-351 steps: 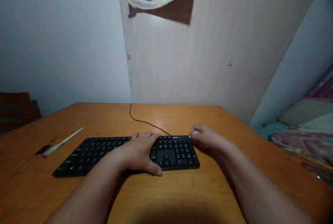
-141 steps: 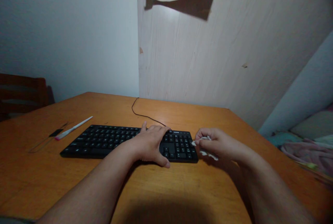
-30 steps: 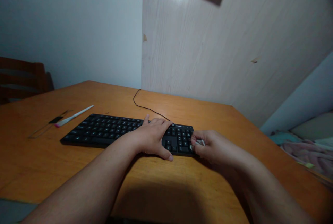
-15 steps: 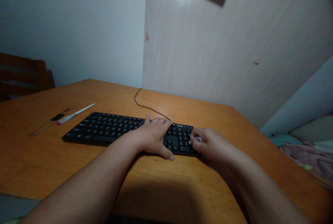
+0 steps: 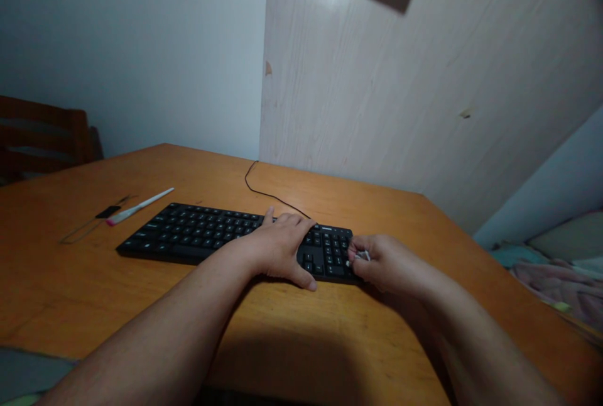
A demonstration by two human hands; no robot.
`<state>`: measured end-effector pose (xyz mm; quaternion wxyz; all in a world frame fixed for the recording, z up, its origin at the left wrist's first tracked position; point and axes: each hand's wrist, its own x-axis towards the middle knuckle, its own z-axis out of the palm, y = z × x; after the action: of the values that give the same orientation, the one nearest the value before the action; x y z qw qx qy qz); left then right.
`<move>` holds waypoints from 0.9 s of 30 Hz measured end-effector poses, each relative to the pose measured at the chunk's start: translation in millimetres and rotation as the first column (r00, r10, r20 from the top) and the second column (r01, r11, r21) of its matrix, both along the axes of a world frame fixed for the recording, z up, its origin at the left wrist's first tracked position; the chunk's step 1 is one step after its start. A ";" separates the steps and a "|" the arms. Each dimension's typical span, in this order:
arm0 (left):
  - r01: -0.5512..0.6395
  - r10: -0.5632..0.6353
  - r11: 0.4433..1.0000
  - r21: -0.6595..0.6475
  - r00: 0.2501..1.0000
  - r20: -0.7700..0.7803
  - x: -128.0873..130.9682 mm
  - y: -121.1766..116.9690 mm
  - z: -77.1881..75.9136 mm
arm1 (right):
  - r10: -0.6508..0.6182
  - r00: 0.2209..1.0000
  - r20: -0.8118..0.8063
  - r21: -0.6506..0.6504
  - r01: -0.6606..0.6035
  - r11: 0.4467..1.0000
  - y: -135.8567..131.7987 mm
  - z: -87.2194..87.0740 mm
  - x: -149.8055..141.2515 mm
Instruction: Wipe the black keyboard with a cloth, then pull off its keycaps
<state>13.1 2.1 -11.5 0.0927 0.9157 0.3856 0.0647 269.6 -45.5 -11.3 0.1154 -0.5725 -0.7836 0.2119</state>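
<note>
A black computer keyboard (image 5: 198, 234) lies flat on the wooden table. Across its right half rests my left hand (image 5: 281, 249), fingers spread toward the back edge and the thumb lying past the front edge. Near the number pad at the right end, my right hand (image 5: 377, 260) is closed in a pinch. A small crumpled white piece, like tissue (image 5: 360, 256), pokes out between its fingers; the rest is hidden in the hand. The fingertips are at the rightmost keys; whether they touch is hard to tell.
Left of the keyboard lie a white brush-like stick with a pink end (image 5: 140, 206) and a thin cord with a black tag (image 5: 108, 212). The keyboard's cable (image 5: 277, 197) runs to the table's back edge. A wooden chair (image 5: 42, 132) stands left; cloth (image 5: 560, 283) lies beyond the right edge.
My right hand has shifted very slightly at the number pad, still pinching the white piece. My left hand stays on the keyboard. The whole view has drifted a little.
</note>
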 end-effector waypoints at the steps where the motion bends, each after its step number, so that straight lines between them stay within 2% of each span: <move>1: 0.003 -0.003 1.000 0.002 1.000 0.001 -0.1 0.1 -0.1 | -0.006 1.000 -0.011 0.005 0.006 1.000 0.1 -1.3 0.6; 6: 0.013 -0.013 1.000 -0.001 1.000 0.000 0.2 -0.6 1.0 | -0.020 0.998 -0.054 0.007 0.020 1.000 1.1 -5.2 2.5; 12: -0.005 0.005 1.000 -0.012 1.000 -0.018 0.4 -1.6 1.6 | -0.091 0.983 -0.161 0.160 0.117 0.980 2.3 -7.1 2.6; 19: 0.003 -0.002 1.000 0.014 1.000 -0.017 0.8 -0.5 -1.2 | -0.007 1.000 0.010 0.173 0.006 0.985 6.5 -2.5 -5.0; 27: -0.001 0.001 1.000 0.001 1.000 -0.004 1.2 -1.1 -0.3 | 0.027 0.999 0.038 0.189 -0.034 0.981 7.2 -2.9 0.0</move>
<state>14.3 1.0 -11.8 0.0915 0.9158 0.3861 0.0629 269.6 -38.3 -14.2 0.1524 -0.5504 -0.8108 0.1280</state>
